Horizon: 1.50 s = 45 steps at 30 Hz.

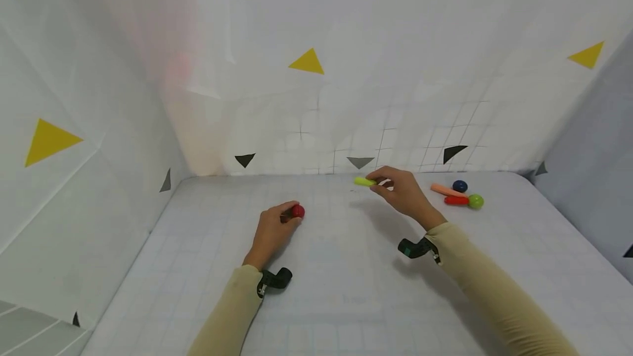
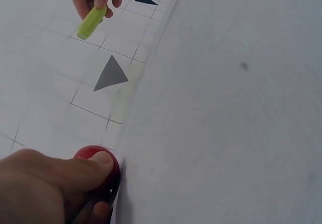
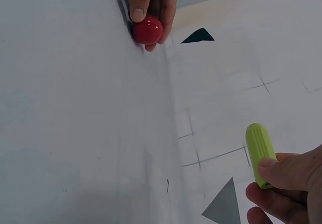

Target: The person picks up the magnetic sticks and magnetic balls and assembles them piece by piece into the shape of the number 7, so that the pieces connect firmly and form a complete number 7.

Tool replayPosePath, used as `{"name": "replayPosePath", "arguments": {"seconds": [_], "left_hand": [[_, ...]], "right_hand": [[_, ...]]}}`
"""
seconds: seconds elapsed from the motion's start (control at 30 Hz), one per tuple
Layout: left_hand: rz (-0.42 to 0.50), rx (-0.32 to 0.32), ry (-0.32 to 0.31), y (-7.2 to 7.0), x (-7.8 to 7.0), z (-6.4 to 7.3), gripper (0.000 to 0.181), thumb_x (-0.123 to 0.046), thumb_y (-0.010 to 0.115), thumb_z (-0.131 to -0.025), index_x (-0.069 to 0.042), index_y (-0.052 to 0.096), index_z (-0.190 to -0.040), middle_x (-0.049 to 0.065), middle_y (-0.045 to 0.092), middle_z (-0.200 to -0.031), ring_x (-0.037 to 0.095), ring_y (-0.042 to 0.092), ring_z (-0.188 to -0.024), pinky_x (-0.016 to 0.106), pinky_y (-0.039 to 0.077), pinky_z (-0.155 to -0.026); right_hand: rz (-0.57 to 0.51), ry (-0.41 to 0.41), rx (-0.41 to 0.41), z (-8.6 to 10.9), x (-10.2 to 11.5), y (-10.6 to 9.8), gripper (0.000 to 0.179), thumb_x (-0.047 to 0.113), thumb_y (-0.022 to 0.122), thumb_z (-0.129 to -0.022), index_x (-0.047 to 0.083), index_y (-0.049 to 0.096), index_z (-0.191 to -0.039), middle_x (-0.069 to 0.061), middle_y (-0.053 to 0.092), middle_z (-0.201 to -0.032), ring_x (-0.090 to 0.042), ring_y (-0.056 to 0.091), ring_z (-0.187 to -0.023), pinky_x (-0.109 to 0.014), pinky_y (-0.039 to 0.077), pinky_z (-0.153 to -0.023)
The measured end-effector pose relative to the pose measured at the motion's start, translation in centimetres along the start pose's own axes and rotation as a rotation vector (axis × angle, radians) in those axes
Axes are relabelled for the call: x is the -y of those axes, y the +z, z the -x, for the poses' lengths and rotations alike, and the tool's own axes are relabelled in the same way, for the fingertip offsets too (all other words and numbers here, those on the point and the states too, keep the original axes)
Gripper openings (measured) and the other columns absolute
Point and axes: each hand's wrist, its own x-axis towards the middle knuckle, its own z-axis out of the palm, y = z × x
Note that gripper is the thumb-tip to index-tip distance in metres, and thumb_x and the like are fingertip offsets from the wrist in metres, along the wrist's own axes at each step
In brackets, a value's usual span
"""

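My left hand holds a glossy red ball between thumb and fingers, down at the table surface left of centre. In the right wrist view the same ball shows below the left thumb. My right hand pinches one end of a yellow-green ribbed handle, raised above the back of the table. Its rounded end points left in the head view; the right wrist view shows the ribs along the handle, with the thumb over its lower end.
At the back right lie an orange stick-like piece, a red handle, a dark blue ball and a green ball, close together. A white wall with triangle markers rises behind the white table.
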Motion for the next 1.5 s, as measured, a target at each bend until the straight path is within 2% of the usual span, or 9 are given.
{"name": "replayPosePath", "arguments": {"seconds": [0.13, 0.27, 0.6, 0.97, 1.23, 1.5], "left_hand": [[0.048, -0.018, -0.016, 0.0, 0.3, 0.3, 0.043, -0.011, 0.08, -0.093, -0.01, 0.071, -0.135, 0.007, 0.072, -0.12, 0.023, 0.066, -0.105, 0.043, 0.054, -0.093], [0.066, -0.021, 0.002, 0.2, 0.2, 0.2, 0.042, -0.012, 0.08, -0.094, -0.01, 0.071, -0.135, 0.006, 0.071, -0.115, 0.023, 0.065, -0.099, 0.042, 0.054, -0.088], [0.038, -0.009, 0.002, 0.8, 0.1, 0.0, 0.041, -0.012, 0.08, -0.093, -0.011, 0.072, -0.133, 0.003, 0.073, -0.104, 0.019, 0.063, -0.092, 0.038, 0.053, -0.083], [0.035, -0.004, -0.002, 0.8, -0.3, -0.1, 0.039, -0.014, 0.08, -0.094, -0.012, 0.071, -0.132, 0.002, 0.073, -0.107, 0.02, 0.064, -0.092, 0.041, 0.053, -0.086], [0.027, 0.018, -0.027, 0.9, -0.8, -0.6, 0.039, -0.013, 0.078, -0.095, -0.011, 0.071, -0.133, 0.002, 0.073, -0.111, 0.02, 0.063, -0.096, 0.041, 0.052, -0.088], [0.014, 0.029, -0.056, 0.8, -1.6, -1.0, 0.038, -0.007, 0.078, -0.093, -0.008, 0.071, -0.131, 0.006, 0.073, -0.112, 0.022, 0.064, -0.098, 0.042, 0.053, -0.09]], "right_hand": [[-0.015, -0.013, 0.013, -0.4, 0.3, 0.7, 0.028, -0.002, 0.078, -0.092, 0.005, 0.075, -0.118, -0.008, 0.072, -0.115, -0.024, 0.07, -0.099, -0.044, 0.059, -0.083], [-0.027, -0.029, 0.008, -0.8, 0.6, 1.1, 0.027, -0.001, 0.078, -0.092, 0.007, 0.075, -0.118, -0.005, 0.072, -0.113, -0.022, 0.069, -0.098, -0.043, 0.059, -0.083], [-0.041, -0.034, 0.032, -0.6, 1.1, 2.1, 0.026, -0.002, 0.079, -0.091, 0.006, 0.076, -0.116, -0.004, 0.073, -0.111, -0.021, 0.07, -0.096, -0.041, 0.06, -0.08], [-0.064, -0.027, 0.043, -0.5, 1.8, 3.4, 0.025, -0.002, 0.079, -0.091, 0.007, 0.076, -0.114, -0.003, 0.073, -0.111, -0.02, 0.07, -0.096, -0.039, 0.059, -0.079], [-0.091, -0.022, 0.054, -0.6, 2.2, 4.3, 0.024, -0.001, 0.079, -0.091, 0.007, 0.076, -0.114, -0.002, 0.073, -0.11, -0.02, 0.069, -0.095, -0.038, 0.059, -0.08], [-0.099, -0.027, 0.083, -1.1, 2.9, 5.1, 0.023, -0.001, 0.078, -0.092, 0.006, 0.077, -0.114, -0.003, 0.073, -0.11, -0.02, 0.069, -0.095, -0.037, 0.059, -0.079]]}}
